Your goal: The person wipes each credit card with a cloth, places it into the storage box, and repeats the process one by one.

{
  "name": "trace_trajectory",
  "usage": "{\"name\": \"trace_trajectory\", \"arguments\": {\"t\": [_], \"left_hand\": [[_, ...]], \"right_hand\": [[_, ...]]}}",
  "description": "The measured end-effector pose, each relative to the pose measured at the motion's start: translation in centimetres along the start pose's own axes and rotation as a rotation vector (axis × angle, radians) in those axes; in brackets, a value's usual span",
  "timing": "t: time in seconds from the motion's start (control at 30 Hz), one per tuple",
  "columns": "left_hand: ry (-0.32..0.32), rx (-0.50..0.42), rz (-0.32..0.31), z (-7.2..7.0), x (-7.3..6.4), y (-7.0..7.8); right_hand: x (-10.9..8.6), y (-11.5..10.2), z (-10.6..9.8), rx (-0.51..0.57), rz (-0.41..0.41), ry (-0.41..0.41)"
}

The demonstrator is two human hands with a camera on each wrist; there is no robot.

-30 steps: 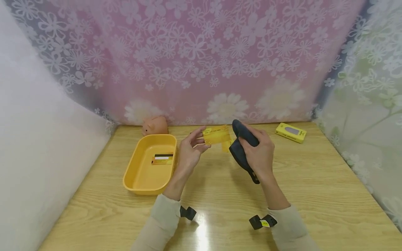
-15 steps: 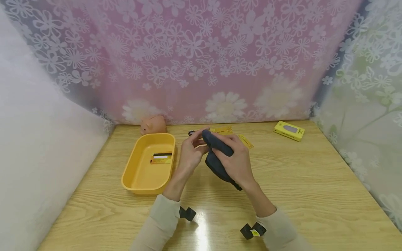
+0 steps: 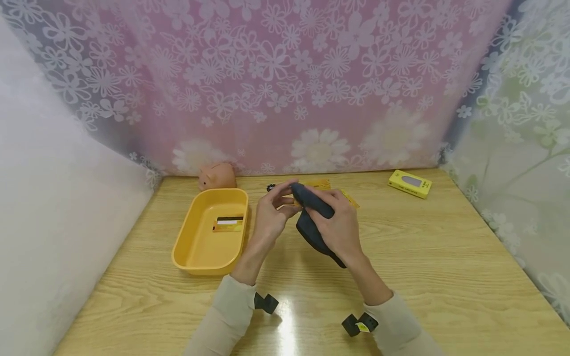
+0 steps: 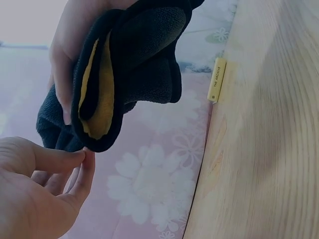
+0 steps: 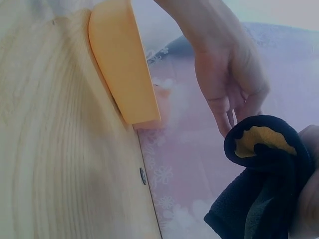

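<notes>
My left hand pinches the left end of a yellow card, which is almost wholly hidden now by a dark navy cloth. The right hand grips this fuzzy cloth, folded over where the card is, its tail hanging toward me. From the left wrist, the thumb and a fingertip of the left hand meet at the lower edge of the cloth, and yellow shows inside its fold. In the right wrist view the rolled cloth lies right below the left fingers.
On the left stands a yellow tray with a card lying in it. A pink piggy bank sits behind it. More yellow cards and a black chip lie behind my hands. A yellow box is at back right.
My right hand has brought the cloth leftward over the card, down to the left fingertips, then shifted slightly back to the right. The left hand has stayed nearly in place.
</notes>
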State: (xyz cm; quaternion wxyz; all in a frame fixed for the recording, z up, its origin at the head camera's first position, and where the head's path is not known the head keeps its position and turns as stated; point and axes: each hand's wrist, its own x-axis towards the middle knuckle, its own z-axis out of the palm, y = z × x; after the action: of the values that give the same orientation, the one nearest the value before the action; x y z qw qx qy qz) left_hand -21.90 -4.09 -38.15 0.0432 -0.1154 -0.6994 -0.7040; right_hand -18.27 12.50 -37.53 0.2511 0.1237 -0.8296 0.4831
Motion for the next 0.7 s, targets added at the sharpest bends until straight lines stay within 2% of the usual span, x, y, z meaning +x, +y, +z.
{"name": "trace_trajectory", "arguments": {"t": [0.43,0.7], "left_hand": [[0.033,-0.017,0.013,-0.3,-0.1,0.8],[0.008,-0.059,-0.015,-0.8,-0.1,0.9]], "right_hand": [[1.1,1.4,-2.0,-0.032,0.044,0.104],[1.7,1.9,-3.5,-0.029,0.108,0.15]]}}
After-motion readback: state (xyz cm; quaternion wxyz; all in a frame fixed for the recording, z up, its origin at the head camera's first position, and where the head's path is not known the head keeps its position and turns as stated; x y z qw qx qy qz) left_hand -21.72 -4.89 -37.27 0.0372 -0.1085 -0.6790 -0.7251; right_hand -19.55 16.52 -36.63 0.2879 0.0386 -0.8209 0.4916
